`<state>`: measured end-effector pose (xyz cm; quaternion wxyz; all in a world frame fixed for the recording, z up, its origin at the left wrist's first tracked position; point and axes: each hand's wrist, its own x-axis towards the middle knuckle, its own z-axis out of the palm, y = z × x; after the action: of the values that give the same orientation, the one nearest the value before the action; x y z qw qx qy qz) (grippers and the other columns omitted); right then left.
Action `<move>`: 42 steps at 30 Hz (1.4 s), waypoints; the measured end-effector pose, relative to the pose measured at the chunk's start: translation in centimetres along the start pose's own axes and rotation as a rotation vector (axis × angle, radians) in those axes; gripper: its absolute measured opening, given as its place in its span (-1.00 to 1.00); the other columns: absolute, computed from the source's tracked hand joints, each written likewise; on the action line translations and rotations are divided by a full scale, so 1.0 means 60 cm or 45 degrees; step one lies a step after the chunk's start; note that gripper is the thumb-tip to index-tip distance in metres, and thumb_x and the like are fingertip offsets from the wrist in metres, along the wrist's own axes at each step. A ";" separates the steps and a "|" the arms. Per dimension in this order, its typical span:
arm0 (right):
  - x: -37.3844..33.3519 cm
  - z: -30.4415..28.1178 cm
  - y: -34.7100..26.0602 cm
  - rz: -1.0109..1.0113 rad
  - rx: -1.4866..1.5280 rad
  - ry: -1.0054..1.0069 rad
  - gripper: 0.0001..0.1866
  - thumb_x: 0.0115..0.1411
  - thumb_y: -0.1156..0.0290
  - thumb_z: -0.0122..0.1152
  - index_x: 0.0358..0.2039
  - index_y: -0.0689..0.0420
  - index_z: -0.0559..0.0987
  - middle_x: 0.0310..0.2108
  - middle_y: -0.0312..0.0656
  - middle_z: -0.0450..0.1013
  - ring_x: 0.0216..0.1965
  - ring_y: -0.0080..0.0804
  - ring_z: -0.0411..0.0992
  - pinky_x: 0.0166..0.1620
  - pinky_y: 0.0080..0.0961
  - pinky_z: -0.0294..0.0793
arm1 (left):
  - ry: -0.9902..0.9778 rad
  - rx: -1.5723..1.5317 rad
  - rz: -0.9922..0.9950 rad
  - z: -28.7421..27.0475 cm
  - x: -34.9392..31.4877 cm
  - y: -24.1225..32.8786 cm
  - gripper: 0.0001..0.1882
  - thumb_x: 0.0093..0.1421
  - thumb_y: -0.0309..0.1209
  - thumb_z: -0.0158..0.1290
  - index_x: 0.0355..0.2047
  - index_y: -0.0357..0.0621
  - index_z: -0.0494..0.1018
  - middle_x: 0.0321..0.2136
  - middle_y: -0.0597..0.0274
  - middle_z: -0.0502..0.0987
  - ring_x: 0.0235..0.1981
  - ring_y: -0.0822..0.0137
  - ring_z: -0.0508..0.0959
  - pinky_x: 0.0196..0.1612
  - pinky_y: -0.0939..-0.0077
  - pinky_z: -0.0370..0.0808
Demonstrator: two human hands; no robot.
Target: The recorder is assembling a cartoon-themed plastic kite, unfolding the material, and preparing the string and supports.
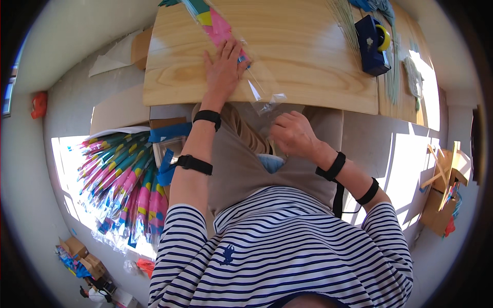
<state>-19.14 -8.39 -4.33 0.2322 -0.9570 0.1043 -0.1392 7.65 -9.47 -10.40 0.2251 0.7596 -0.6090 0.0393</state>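
Note:
A long clear plastic sleeve lies slantwise on the wooden table, and its loose end hangs over the front edge. Inside is a narrow folded bundle of pink, yellow and green fabric, with a thin stick running toward the sleeve's near end. My left hand rests flat on the sleeve, fingers stretched out over the pink part. Just off the table edge, above my lap, my right hand is closed beside the sleeve's crinkled end. Whatever its fingers hold is hidden.
On the table's right stands a dark blue tape dispenser with a yellow roll, among bunches of thin sticks. Many similar sleeved bundles fan out of a box at my left. A cardboard box stands on the floor at right.

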 end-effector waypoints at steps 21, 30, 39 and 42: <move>0.076 0.050 0.017 1.116 0.129 0.396 -0.87 0.03 0.35 0.26 -0.42 0.11 0.61 -0.45 -0.05 0.57 -0.33 0.00 0.55 -0.24 -0.15 0.50 | 0.286 -0.511 -0.299 -0.076 -0.065 0.056 -0.54 0.14 -0.43 0.21 0.05 -0.23 0.43 0.07 -0.01 0.44 0.04 0.09 0.48 0.14 0.14 0.37; 0.077 0.041 0.011 1.333 1.238 0.571 -0.82 0.11 0.55 0.23 -0.25 0.27 0.62 -0.57 -0.18 0.52 -0.63 -0.43 0.49 -0.57 -0.50 0.44 | -0.035 -1.760 -1.185 -0.073 -0.167 0.123 -0.74 0.11 -0.58 0.22 -0.25 -0.30 0.38 -0.39 0.10 0.58 -0.43 0.32 0.63 -0.32 0.53 0.56; 0.063 0.036 0.017 1.377 1.588 0.662 -0.76 0.15 0.56 0.21 -0.15 0.29 0.60 -0.53 -0.16 0.52 -0.72 -0.54 0.38 -0.66 -0.65 0.29 | -0.061 -1.893 -1.262 -0.060 -0.155 0.143 -0.74 0.06 -0.66 0.18 -0.26 -0.23 0.38 -0.44 0.16 0.56 -0.51 0.33 0.60 -0.40 0.54 0.58; 0.061 0.041 0.029 1.432 1.868 0.672 -0.78 0.14 0.54 0.24 -0.18 0.26 0.61 -0.54 -0.17 0.50 -0.75 -0.59 0.27 -0.68 -0.68 0.17 | -0.072 -1.836 -1.244 -0.057 -0.159 0.145 -0.74 0.05 -0.66 0.18 -0.27 -0.23 0.39 -0.45 0.20 0.55 -0.53 0.36 0.58 -0.42 0.55 0.56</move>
<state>-15.19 -9.86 -6.47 0.7751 -0.3213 0.4838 -0.2488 -2.27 -0.86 -7.98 0.6276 0.6088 -0.0966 -0.4755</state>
